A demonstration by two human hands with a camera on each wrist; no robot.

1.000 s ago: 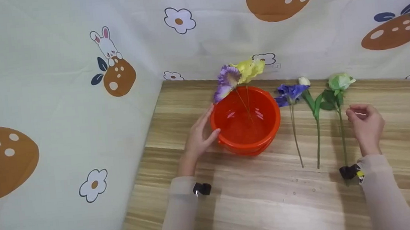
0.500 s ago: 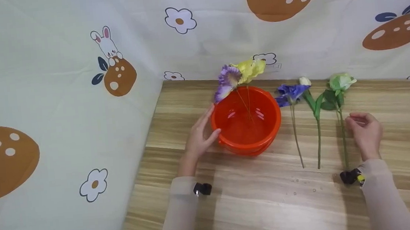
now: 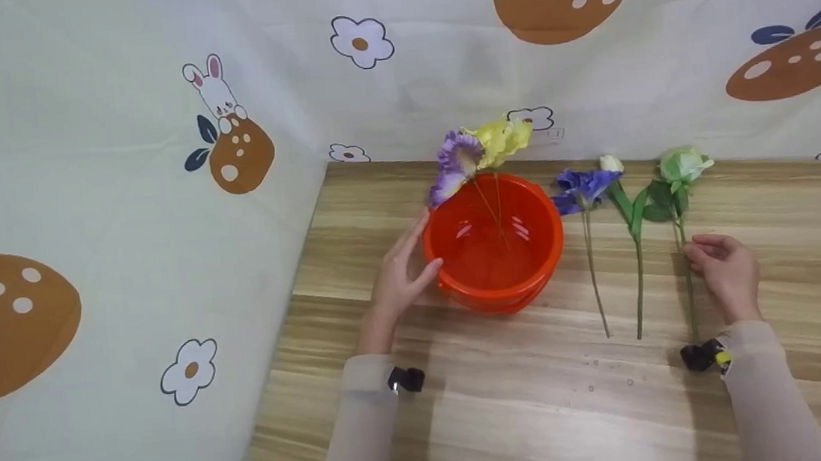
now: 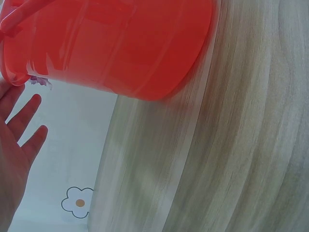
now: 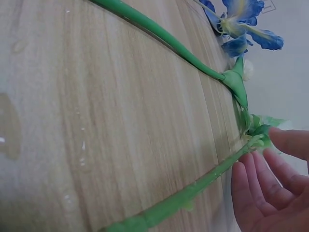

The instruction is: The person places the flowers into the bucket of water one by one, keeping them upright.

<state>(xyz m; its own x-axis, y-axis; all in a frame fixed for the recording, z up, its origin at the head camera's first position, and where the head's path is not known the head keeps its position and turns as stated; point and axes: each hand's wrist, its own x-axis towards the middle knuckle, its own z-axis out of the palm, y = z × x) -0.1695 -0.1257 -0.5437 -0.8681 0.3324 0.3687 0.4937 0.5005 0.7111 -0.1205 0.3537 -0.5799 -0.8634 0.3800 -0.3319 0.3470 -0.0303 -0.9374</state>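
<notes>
Clear round water drops (image 3: 630,382) are dotting the pale wood-grain bench (image 3: 504,421) nearest the person. Beyond them, the right hand (image 3: 729,271) is hovering at the slim green stem (image 3: 691,294) of a pale green rose (image 3: 683,163). That stem is lying immediately to the hand's left, its long axis running away from the person, bloom farthest; the right hand is by far the nearer one. It is standing partly open, fingers bending loosely, apparently gripping nothing; whether a fingertip is touching, I cannot tell. The left hand (image 3: 402,280) is resting, fingers spread, against the glossy orange-red round bucket (image 3: 498,293). Ruffled purple (image 3: 457,154) and yellow (image 3: 500,139) flowers are leaning out over its far rim. The right wrist view is showing a thumb-to-finger gap that the head view is hardly revealing; the left wrist view is showing two fingers sticking out clear of the bucket's outer wall.
</notes>
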